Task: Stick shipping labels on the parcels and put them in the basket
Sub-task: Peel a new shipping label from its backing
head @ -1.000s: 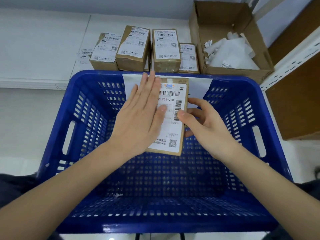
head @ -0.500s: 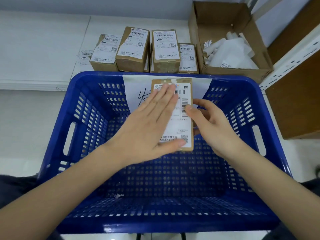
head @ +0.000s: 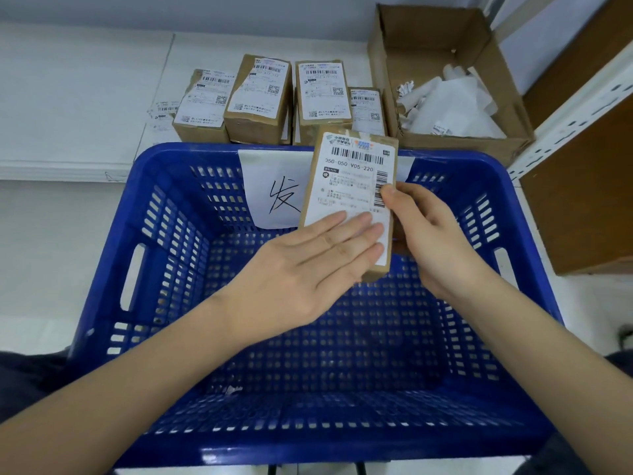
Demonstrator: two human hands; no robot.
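Your right hand (head: 433,234) grips the brown cardboard parcel (head: 352,204) by its right edge, above the blue plastic basket (head: 164,269) near its far wall, long axis pointing away from you. Your left hand (head: 308,265) lies flat, fingers pressing the white shipping label (head: 349,186).

R hand (head: 435,241) grips parcel (head: 352,186) over blue basket (head: 144,269); L hand (head: 308,269) flat on its label (head: 356,180)

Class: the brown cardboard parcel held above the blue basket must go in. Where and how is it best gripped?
Probably by its long narrow side edges, from the right, as the right hand does. The brown cardboard parcel is slim, and the left hand lies flat on its white label.
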